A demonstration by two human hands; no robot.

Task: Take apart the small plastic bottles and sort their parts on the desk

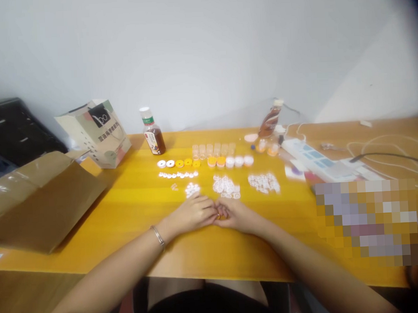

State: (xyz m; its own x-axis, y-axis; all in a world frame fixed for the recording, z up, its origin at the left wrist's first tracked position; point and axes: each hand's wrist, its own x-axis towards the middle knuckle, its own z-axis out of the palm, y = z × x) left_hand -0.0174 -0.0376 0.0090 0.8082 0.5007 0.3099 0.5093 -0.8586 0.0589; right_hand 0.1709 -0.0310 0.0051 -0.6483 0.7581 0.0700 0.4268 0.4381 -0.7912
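My left hand (198,211) and my right hand (236,215) meet above the table's middle, with their fingers curled and pressed together. A tiny orange-edged spot shows between the fingertips, too small and blurred to name. Just beyond the left hand lies a small heap of white round pieces (192,190). Past the right hand are a pile of clear-white flat pieces (226,187) and a similar pile (264,183) farther right. Behind them runs a row of white and yellow ring-shaped caps (179,163), with orange and white lidded pieces (230,162) beside it.
Small clear cups (209,151) line up at the back between a dark sauce bottle (154,136) and a tilted brown bottle (270,119). A cardboard box (50,202) and paper bag (99,134) stand left. A power strip (312,158) with cables lies right, near a pixelated patch.
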